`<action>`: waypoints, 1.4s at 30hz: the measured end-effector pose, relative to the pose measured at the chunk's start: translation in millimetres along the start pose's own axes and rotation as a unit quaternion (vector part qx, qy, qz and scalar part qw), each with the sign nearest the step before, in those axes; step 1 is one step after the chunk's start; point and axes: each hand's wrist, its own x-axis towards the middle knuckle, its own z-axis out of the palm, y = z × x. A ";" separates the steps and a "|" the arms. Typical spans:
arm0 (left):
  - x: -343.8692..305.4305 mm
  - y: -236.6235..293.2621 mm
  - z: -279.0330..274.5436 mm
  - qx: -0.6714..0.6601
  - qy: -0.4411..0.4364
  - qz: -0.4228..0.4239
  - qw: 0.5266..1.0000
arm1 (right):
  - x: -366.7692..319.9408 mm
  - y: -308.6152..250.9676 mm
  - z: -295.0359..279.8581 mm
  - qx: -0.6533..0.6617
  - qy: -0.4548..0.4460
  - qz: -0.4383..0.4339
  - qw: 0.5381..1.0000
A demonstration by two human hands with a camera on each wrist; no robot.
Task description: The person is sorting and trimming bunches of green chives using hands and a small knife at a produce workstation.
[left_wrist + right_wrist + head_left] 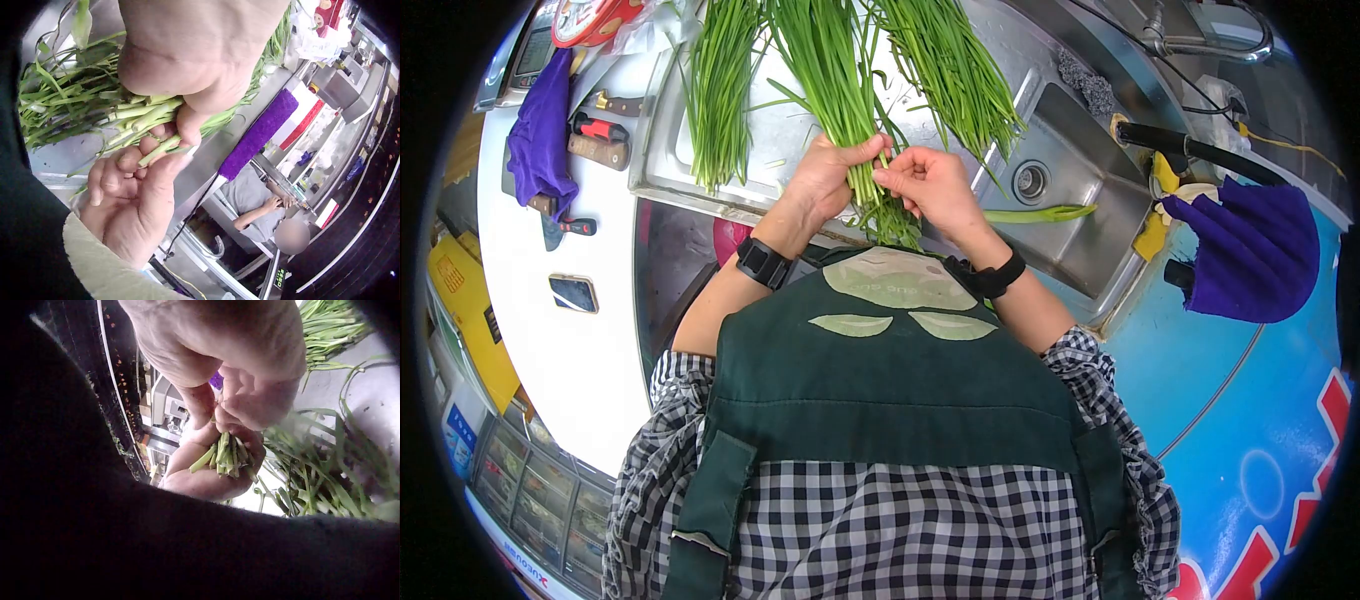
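In the head view, the left hand (pixel 825 175) grips a bunch of long green stalks (pixel 825 70) near their cut ends, fingers curled round it. Close beside it, the right hand (pixel 935 190) pinches a thin stalk between thumb and index finger at the bunch's side. The left wrist view shows pale stalk ends (pixel 147 115) under the left hand (pixel 194 56), with the right hand (pixel 134 200) touching one stem. In the right wrist view, the cut ends (pixel 228 456) poke out of the left hand (pixel 200 478), below the right hand (pixel 231 356).
Two more bunches of greens, left (pixel 722 100) and right (pixel 955 75), lie on the steel counter. Loose trimmings (pixel 890 222) lie below the hands. A sink (pixel 1065 190) holding a long leaf (pixel 1040 214) is at right. Knives (pixel 600 150), a purple cloth (pixel 545 130) and a phone (pixel 574 293) are left.
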 end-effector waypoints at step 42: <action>5.8 -0.2 3.9 0.042 0.033 0.020 0.998 | 4.8 8.3 -20.9 0.101 0.062 -0.040 0.992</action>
